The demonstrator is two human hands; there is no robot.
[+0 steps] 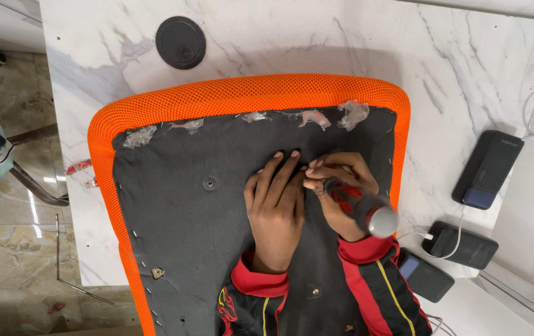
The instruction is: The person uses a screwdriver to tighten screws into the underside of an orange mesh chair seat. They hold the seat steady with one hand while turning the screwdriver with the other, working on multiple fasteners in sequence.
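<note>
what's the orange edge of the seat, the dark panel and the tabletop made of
Orange edge: looks like woven mesh fabric, with a fine grid of holes. Dark panel: seemingly a matte felt-like cloth, stapled along its border. Tabletop: white with grey veins, smooth, so marble or a marble-look laminate; which one is unclear.

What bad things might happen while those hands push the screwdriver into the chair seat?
The left hand lies flat on the black fabric, its fingertips right beside the screwdriver tip that the right hand grips; a slip might jab them. Staples line the fabric edge and might scratch skin. The upturned orange seat overhangs the marble table, so hard pressing might tip or slide it.
</note>
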